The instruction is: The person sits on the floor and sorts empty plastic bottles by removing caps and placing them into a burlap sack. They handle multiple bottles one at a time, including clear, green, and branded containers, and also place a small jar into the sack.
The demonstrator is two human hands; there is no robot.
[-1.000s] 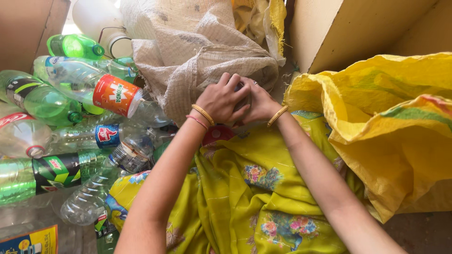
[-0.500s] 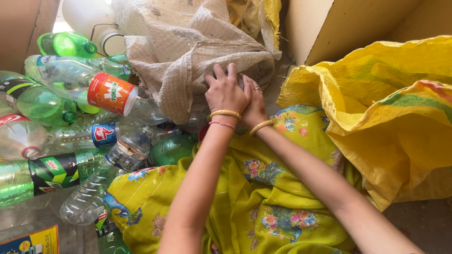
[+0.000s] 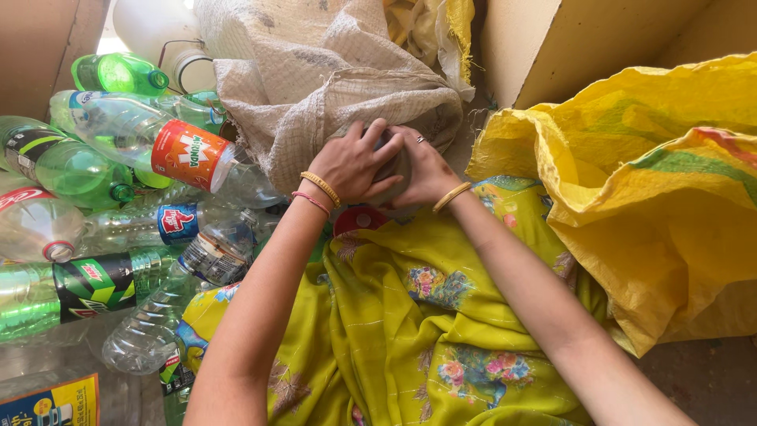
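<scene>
Cupping a small dark object between us, our left hand and right hand curl their fingers closed round it (mostly hidden, so we cannot tell what it is). Just beyond our fingertips lies the beige woven sack; left of them, plastic bottles; under our wrists, yellow floral cloth.

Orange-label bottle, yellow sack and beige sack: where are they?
orange-label bottle (image 3: 192, 155), head view, on its label
yellow sack (image 3: 670, 213), head view, on its wrinkled side
beige sack (image 3: 315, 79), head view, on its woven cloth
</scene>
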